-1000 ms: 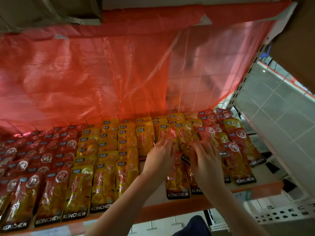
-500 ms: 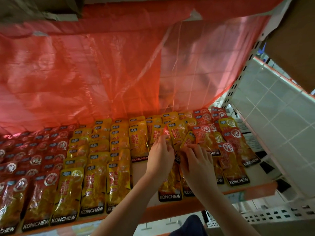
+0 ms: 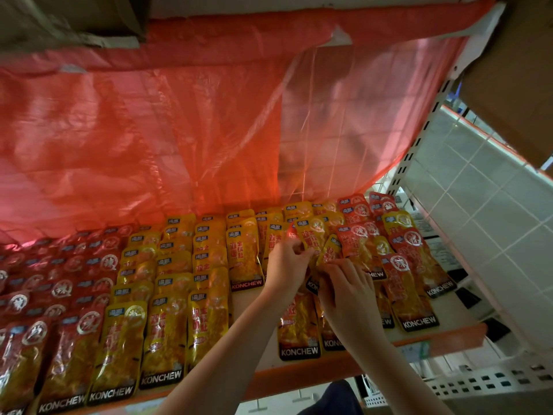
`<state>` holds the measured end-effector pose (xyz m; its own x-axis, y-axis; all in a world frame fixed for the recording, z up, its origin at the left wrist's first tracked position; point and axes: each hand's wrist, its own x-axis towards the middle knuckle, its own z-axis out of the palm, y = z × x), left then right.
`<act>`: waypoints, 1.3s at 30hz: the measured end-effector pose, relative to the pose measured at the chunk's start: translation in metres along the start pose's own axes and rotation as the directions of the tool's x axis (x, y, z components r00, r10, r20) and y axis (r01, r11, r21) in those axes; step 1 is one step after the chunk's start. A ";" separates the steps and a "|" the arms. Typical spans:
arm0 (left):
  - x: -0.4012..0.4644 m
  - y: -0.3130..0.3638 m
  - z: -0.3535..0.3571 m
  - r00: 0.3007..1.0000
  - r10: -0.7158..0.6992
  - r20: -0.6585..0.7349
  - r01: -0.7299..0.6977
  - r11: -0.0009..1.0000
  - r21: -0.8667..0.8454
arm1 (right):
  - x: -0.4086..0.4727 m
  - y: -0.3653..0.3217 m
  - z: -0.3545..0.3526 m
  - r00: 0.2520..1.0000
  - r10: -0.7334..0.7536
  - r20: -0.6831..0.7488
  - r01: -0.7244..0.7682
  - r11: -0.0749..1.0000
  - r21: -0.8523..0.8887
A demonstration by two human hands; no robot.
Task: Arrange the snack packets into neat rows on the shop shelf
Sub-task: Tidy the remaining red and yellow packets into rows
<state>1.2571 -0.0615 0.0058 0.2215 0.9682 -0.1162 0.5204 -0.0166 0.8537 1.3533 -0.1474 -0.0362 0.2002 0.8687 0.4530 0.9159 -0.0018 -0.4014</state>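
Observation:
The shop shelf (image 3: 454,332) is covered with KONCHEW snack packets. Red packets (image 3: 59,280) lie in rows at the left and yellow packets (image 3: 176,298) in rows at the middle. To the right sits a looser mix of red and yellow packets (image 3: 416,265). My left hand (image 3: 284,265) pinches the lower edge of a yellow packet (image 3: 311,235) in the middle of that mix. My right hand (image 3: 347,292) lies beside it, fingertips gripping a tilted yellow packet (image 3: 329,251). Packets under both hands are partly hidden.
A translucent red plastic sheet (image 3: 179,130) hangs over the back of the shelf. A white perforated upright (image 3: 425,139) and a tiled wall (image 3: 493,220) stand at the right. The orange front lip (image 3: 299,372) edges the shelf; a white perforated basket (image 3: 478,381) sits below.
Both hands have stayed on the packets at the middle right, fingers shifting slightly among them. The view has drifted a little; the packet rows look the same.

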 end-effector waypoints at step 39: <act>-0.059 -0.071 -0.114 0.952 0.250 -0.178 -0.171 0.914 0.368 | 0.041 -0.098 0.032 0.934 0.004 0.358 -0.105 0.959 0.263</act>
<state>1.1129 -0.0890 0.0094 0.1941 0.9618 0.1928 0.7411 -0.2725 0.6136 1.2605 -0.0958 -0.0043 0.0659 0.9885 0.1359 0.7657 0.0372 -0.6421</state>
